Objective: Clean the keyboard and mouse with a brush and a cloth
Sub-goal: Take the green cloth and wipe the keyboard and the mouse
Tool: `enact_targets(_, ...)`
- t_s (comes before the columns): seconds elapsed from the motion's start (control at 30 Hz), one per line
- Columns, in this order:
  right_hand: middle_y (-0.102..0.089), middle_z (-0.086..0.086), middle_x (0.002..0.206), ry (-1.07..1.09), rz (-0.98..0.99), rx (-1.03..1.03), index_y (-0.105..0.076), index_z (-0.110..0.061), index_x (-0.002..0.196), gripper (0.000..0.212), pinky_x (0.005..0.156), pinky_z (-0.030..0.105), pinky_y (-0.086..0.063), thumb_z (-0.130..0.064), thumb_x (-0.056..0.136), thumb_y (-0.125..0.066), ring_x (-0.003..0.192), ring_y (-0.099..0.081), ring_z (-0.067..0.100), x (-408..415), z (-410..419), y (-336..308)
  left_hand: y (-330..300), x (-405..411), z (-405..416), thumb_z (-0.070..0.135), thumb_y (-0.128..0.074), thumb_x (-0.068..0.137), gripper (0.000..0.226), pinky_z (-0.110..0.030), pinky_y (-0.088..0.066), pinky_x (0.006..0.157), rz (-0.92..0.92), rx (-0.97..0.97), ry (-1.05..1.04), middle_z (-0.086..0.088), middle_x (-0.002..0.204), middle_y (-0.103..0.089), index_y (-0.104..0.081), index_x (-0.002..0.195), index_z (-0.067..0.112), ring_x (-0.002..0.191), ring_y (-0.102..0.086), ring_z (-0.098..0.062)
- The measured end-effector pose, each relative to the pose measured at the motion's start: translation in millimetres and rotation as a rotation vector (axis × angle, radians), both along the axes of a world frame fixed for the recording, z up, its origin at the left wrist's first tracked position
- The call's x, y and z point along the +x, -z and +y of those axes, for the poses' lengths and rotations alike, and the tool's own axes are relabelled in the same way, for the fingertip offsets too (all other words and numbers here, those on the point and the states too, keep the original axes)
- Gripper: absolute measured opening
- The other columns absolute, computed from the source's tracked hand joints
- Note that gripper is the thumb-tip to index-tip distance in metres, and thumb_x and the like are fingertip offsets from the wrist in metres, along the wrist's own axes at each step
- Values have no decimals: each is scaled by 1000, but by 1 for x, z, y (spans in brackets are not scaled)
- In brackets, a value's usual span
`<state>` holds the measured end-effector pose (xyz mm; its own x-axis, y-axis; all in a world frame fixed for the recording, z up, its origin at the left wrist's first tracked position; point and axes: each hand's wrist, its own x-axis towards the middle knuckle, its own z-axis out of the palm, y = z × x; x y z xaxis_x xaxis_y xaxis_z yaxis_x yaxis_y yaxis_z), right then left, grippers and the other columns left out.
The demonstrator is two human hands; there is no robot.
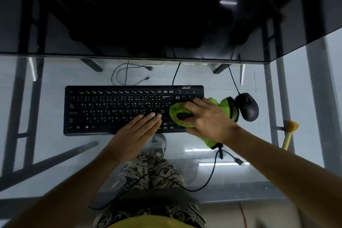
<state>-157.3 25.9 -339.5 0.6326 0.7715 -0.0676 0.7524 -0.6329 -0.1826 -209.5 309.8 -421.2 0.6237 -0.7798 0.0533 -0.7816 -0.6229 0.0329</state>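
Left hand [137, 131] lies flat on keyboard [114, 109]; right fingers [192, 106] grip cloth [177, 114].

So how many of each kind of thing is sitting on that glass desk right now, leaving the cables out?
Keyboards: 1, the black keyboard
Mice: 1, the black mouse
Cloths: 1, the green cloth
Brushes: 1, the yellow brush
Total: 4

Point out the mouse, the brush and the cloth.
mouse [248, 106], head view, middle of its black back.
brush [292, 126], head view, on its orange bristles.
cloth [177, 110], head view, green fold on the keys, left of the right hand's fingers.
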Motion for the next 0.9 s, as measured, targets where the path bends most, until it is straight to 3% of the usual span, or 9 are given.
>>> enact_targets(0.13, -65, 9, 104, 50, 21, -74, -74, -27, 103, 40, 74, 39, -51, -33, 64, -83, 87, -61, 29, -2, -54, -3, 2, -2, -1, 2, -28, 87, 71, -41, -2, 121, -11, -20, -20, -11, 161, 5, -3, 153, 5, 149, 0, -25)
enact_targets(0.23, -64, 7, 102, 79, -8, -76, -75, -28, 99, 36, 72, 38, -51, -36, 65, -81, 86, -60, 27, -5, -39, -8, 4, -2, -2, 6, -27, 88, 66, -44, -7, 120, -23, -40, -20, -9, 162, 2, -14, 153, 10, 149, 0, -26)
enact_targets(0.3, -64, 4, 102, 4, 2, -34, -75, -29, 97, 29, 73, 37, -50, -39, 72, -67, 87, -59, 26, -7, -2, -7, 4, -1, -2, 8, -31, 89, 59, -47, -13, 118, -38, -67, -31, -10, 160, -16, -29, 147, 13, 147, -15, -28)
enact_targets(0.37, -64, 2, 102, -73, 18, -28, -75, -30, 95, 32, 74, 36, -48, -42, 74, -54, 88, -59, 24, -7, 23, -5, 3, -2, -3, 11, -39, 90, 45, -50, -20, 115, -64, -100, -85, -13, 141, -46, -44, 135, 13, 133, -37, -31)
enact_targets(0.43, -64, 2, 103, -103, 23, -44, -75, -29, 94, 28, 75, 36, -48, -41, 71, -67, 89, -59, 24, -2, 14, -5, 3, -3, -3, 15, -40, 96, 31, -50, -21, 115, -80, -125, -145, -13, 126, -56, -52, 124, 13, 123, -45, -31)
enact_targets(0.57, -66, 6, 102, -101, 34, -89, -76, -28, 92, 34, 70, 36, -49, -36, 60, -85, 86, -61, 26, 2, -47, -9, 7, -4, -1, 16, -52, 91, 29, -49, -22, 115, -88, -147, -171, -10, 126, -46, -52, 120, 14, 121, -45, -29)
enact_targets(0.77, -64, 1, 99, -128, -9, -1, -74, -30, 90, 18, 71, 36, -47, -37, 75, -66, 84, -57, 23, -11, 8, 5, 8, -4, -1, 14, -50, 88, 27, -49, -27, 112, -94, -192, -170, -11, 123, -45, -51, 115, 13, 120, -45, -28)
enact_targets(0.9, -64, 2, 100, -170, 1, -27, -75, -29, 88, 23, 73, 35, -46, -38, 67, -76, 86, -58, 24, -5, -8, 3, 5, -4, -2, 13, -58, 84, 31, -47, -19, 114, -107, -197, -149, -11, 122, -45, -51, 115, 14, 119, -45, -28)
